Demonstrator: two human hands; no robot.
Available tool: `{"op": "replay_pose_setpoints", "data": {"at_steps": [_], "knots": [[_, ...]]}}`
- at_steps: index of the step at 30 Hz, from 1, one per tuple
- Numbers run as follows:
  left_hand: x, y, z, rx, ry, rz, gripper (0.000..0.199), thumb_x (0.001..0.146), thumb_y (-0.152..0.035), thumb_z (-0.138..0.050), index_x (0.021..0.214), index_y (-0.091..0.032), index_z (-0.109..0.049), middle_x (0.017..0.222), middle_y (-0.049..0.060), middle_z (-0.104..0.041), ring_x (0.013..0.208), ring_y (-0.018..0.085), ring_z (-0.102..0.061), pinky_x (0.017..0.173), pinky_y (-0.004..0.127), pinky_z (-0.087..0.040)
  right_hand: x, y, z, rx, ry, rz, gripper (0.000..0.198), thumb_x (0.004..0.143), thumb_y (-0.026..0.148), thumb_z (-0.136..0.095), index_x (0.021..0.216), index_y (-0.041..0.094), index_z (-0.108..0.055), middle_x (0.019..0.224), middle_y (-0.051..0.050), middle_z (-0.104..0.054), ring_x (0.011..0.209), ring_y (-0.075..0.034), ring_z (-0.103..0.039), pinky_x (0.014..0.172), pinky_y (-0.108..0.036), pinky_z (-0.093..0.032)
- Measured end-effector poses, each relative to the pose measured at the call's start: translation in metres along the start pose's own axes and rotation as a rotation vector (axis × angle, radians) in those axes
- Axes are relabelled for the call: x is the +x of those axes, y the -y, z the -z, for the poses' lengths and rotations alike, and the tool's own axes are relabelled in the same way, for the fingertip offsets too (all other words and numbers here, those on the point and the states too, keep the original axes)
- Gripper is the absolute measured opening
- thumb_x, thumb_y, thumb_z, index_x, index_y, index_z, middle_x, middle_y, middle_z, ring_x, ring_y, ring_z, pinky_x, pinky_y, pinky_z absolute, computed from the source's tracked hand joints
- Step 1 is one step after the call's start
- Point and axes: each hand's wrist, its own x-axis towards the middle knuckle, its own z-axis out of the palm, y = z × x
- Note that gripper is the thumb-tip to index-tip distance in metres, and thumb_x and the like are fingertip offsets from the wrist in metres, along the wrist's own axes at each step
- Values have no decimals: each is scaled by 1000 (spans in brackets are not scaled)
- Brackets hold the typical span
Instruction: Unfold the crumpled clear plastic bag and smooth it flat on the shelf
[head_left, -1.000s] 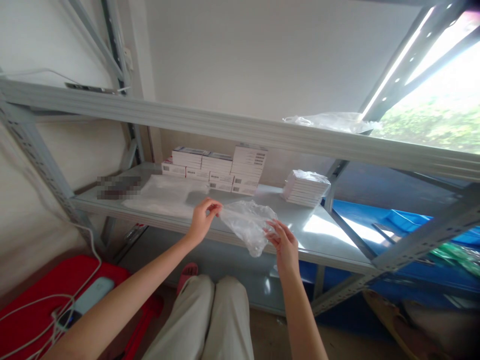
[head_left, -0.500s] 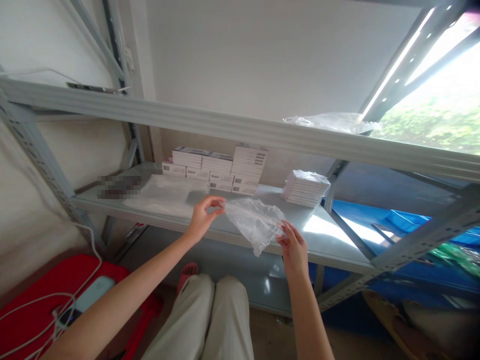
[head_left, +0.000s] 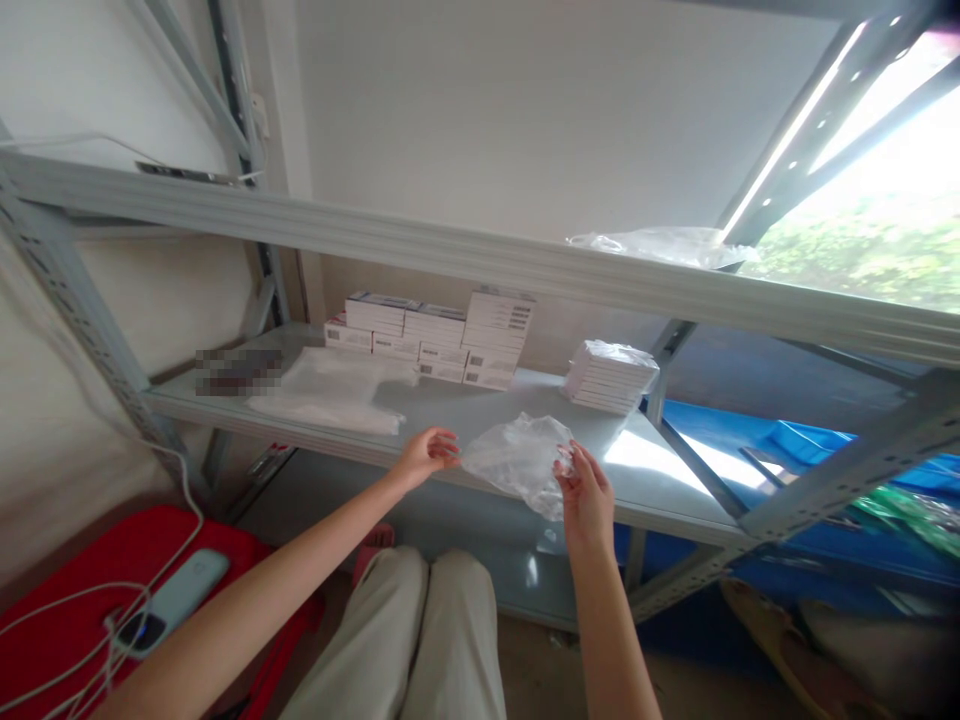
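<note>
A crumpled clear plastic bag [head_left: 517,458] hangs between my two hands, in front of the shelf edge. My right hand [head_left: 586,495] pinches its right side. The fingers of my left hand [head_left: 427,457] are curled, with the bag's left corner drawn to a point at their tips. Behind the bag, on the grey metal shelf [head_left: 442,412], several white boxes [head_left: 495,345] are stacked against the wall. A plastic-wrapped stack of thin white boxes [head_left: 611,378] stands to the right. Flat clear plastic bags [head_left: 330,390] lie on the left of the shelf.
The upper shelf beam [head_left: 480,245] crosses above my hands, with another plastic bag [head_left: 660,243] on that level. A red stool [head_left: 67,600] at lower left carries a pale power bank [head_left: 176,600] and white cables. Blue bins [head_left: 810,445] are at right.
My left hand has lowered and shifted slightly right, bringing the bag's left corner down with it. The bag has bunched and turned, while my right hand has hardly moved.
</note>
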Motion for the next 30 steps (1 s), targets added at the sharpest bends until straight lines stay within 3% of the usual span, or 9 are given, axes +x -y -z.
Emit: {"op": "replay_pose_setpoints", "data": {"at_steps": [4, 10, 15, 20, 25, 30], "knots": [[-5, 0, -1, 196, 107, 60, 49, 48, -22, -85, 92, -12, -65, 86, 8, -69, 76, 17, -62, 71, 28, -45, 0, 0, 1, 18, -13, 32, 30, 57, 29, -79, 83, 17, -70, 76, -1, -70, 64, -8, -62, 59, -17, -53], [-8, -5, -12, 395, 8, -20, 26, 62, -26, -78, 84, -12, -72, 83, 9, -72, 72, 18, -62, 68, 28, -44, -3, 2, -6, 32, 0, 32, 28, 58, 28, -78, 82, 17, -70, 76, -1, -70, 63, -7, -61, 58, -16, -53], [-6, -4, -20, 425, -26, -34, 18, 63, -25, -76, 75, -11, -72, 70, 7, -70, 65, 18, -61, 63, 26, -44, -4, 5, -10, 57, -21, 43, 27, 57, 26, -78, 81, 15, -70, 75, -2, -70, 67, -9, -64, 61, -16, -54], [-3, -3, -22, 217, -6, 6, 9, 62, -19, -73, 66, -13, -67, 65, 4, -68, 65, 17, -63, 66, 26, -46, -1, 7, -7, 42, -2, 83, 26, 60, 27, -77, 82, 16, -70, 75, -2, -70, 72, -10, -65, 67, -19, -56], [-3, -17, -18, 69, -96, -112, 6, 70, -18, -65, 71, -15, -59, 64, 1, -64, 64, 16, -63, 64, 26, -48, 0, 15, -1, -76, 58, 88, 30, 62, 34, -76, 85, 17, -69, 77, -3, -71, 64, -12, -65, 66, -24, -57], [-3, -48, -2, 323, -195, -346, 8, 80, -24, -58, 78, -17, -61, 69, 1, -64, 67, 15, -60, 69, 26, -46, 4, 35, 8, -325, 134, 57, 39, 61, 42, -77, 90, 17, -69, 81, -4, -72, 57, -13, -65, 61, -27, -57]]}}
